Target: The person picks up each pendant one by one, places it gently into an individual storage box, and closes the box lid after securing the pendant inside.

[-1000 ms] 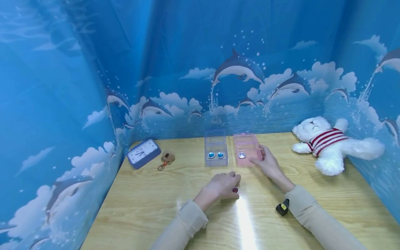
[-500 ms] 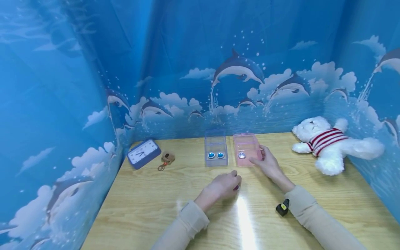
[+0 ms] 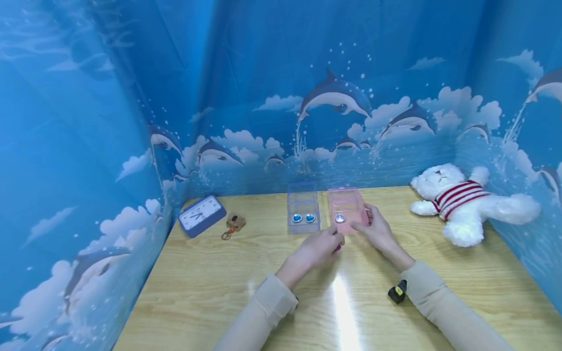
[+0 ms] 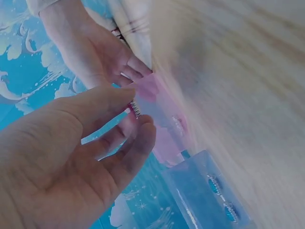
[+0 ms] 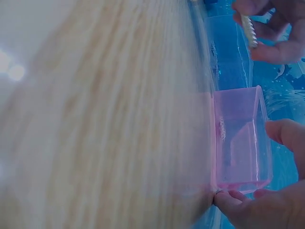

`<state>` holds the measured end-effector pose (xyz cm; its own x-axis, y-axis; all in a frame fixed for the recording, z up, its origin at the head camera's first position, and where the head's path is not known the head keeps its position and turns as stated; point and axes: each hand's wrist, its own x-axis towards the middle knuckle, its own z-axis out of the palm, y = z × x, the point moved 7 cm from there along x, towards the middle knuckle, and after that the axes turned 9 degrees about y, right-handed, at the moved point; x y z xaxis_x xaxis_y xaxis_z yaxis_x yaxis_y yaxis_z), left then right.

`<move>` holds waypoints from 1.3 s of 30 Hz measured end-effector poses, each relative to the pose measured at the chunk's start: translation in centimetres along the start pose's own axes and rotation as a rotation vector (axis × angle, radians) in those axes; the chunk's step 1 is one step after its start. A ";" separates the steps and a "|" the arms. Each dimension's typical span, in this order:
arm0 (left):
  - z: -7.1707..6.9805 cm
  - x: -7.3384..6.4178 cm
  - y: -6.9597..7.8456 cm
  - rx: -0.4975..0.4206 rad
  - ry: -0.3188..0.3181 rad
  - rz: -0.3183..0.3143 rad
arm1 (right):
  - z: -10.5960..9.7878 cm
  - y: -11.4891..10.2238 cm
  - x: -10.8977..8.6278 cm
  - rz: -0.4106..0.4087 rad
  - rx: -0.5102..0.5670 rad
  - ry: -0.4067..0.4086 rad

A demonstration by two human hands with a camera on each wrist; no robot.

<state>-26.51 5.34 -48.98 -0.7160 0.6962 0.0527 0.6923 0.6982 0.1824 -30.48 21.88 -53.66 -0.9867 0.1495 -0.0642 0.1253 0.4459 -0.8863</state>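
My left hand (image 3: 313,251) pinches a small red gem with a silvery ridged rim (image 4: 135,109) between thumb and fingertips, just in front of the boxes. My right hand (image 3: 378,233) grips the near right corner of an open pink clear plastic box (image 5: 240,138), thumb at the front and fingers along the side. Inside it lies one clear gem (image 3: 340,218). To its left stands an open bluish-purple clear box (image 3: 303,227), holding two blue gems, the left blue gem (image 3: 297,218) and the right blue gem (image 3: 310,218).
A blue clock (image 3: 202,215) and a brown plush keychain (image 3: 235,222) lie at the back left of the wooden table (image 3: 189,292). A white teddy bear (image 3: 465,200) in a striped sweater lies at the back right. Behind hangs a blue dolphin curtain (image 3: 254,73).
My left hand has lifted the red gem and moved it forward and slightly right, close to the pink box. My right hand has stayed at the pink box.
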 end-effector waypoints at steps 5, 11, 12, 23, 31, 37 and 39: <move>-1.2 1.0 -0.2 -0.069 0.069 -0.027 | 0.0 0.0 0.0 -0.006 -0.004 0.004; -2.0 2.2 -0.4 -0.056 0.168 -0.030 | 0.1 0.2 0.2 -0.032 -0.008 0.006; -2.0 2.4 -0.4 -0.062 0.175 -0.032 | 0.0 0.2 0.2 -0.035 -0.010 0.006; -2.2 4.7 -0.6 -0.060 0.229 -0.061 | -0.2 0.3 0.1 -0.031 0.002 0.002; -2.1 5.8 -0.5 -0.027 0.304 -0.021 | -0.2 0.4 0.3 -0.046 0.018 0.008; -1.5 6.7 -1.0 -0.015 0.280 -0.053 | -0.2 0.3 0.4 -0.057 0.028 0.015; -1.2 6.9 -1.1 -0.013 0.265 -0.062 | -0.2 0.3 0.3 -0.063 0.035 0.016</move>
<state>-32.38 9.18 -47.60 -0.7571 0.5825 0.2959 0.6460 0.7350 0.2060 -30.75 22.20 -53.83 -0.9907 0.1362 -0.0012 0.0594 0.4235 -0.9039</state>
